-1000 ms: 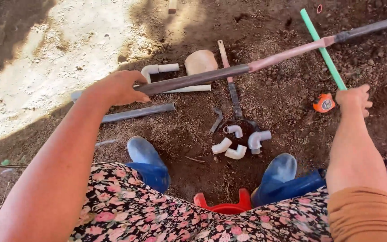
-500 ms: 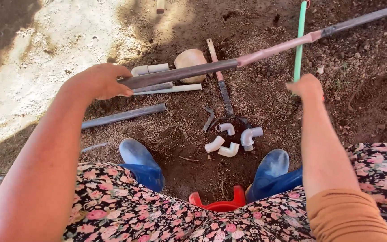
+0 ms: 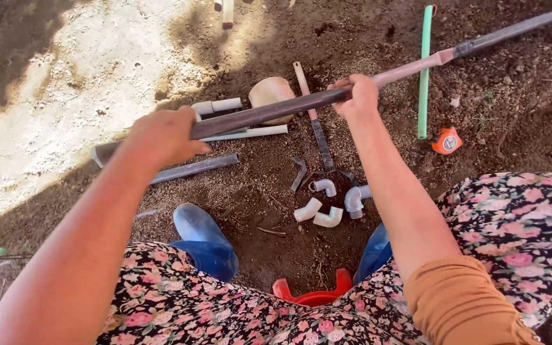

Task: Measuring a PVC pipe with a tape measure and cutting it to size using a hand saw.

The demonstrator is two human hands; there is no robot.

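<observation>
— While both fists are wrapped around it, where does the long grey pipe (image 3: 276, 110) sit?

— Slanting above the dirt: left hand (image 3: 164, 135) closed near its lower end, right hand (image 3: 356, 96) closed further up.

— And underneath?

— White elbow fittings (image 3: 330, 203) between the blue boots (image 3: 204, 239), a short grey pipe (image 3: 193, 168) lying on the soil, a green pipe (image 3: 424, 70) and an orange tape measure (image 3: 447, 140) to the right.

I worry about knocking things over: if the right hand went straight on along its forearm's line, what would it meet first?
Probably nothing near: beyond the right hand, gripping the long pipe, only bare soil shows up to the picture's edge, though depth is unclear.
</observation>
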